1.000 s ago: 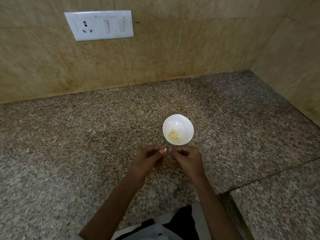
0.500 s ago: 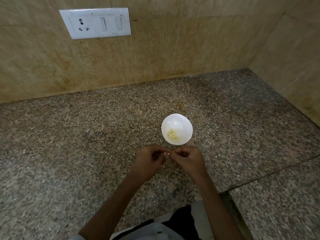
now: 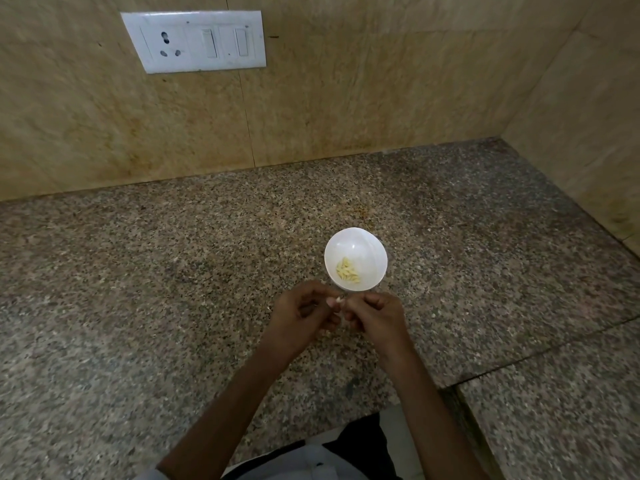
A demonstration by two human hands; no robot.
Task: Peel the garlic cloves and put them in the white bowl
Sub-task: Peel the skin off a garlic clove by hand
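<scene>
Pinching the garlic clove (image 3: 335, 301) between left hand (image 3: 301, 317) and right hand (image 3: 375, 315) just short of the white bowl (image 3: 360, 245) (peeled cloves (image 3: 347, 270) inside), likely risking a slip onto the counter (image 3: 173, 289) if squeezed hard.

— Is any writing showing up in this kitchen corner?
— Nothing that can be read. The switch plate (image 3: 194, 41) is showing no legible brand or marking, and the white bowl (image 3: 356, 240) is carrying no label or number.
</scene>
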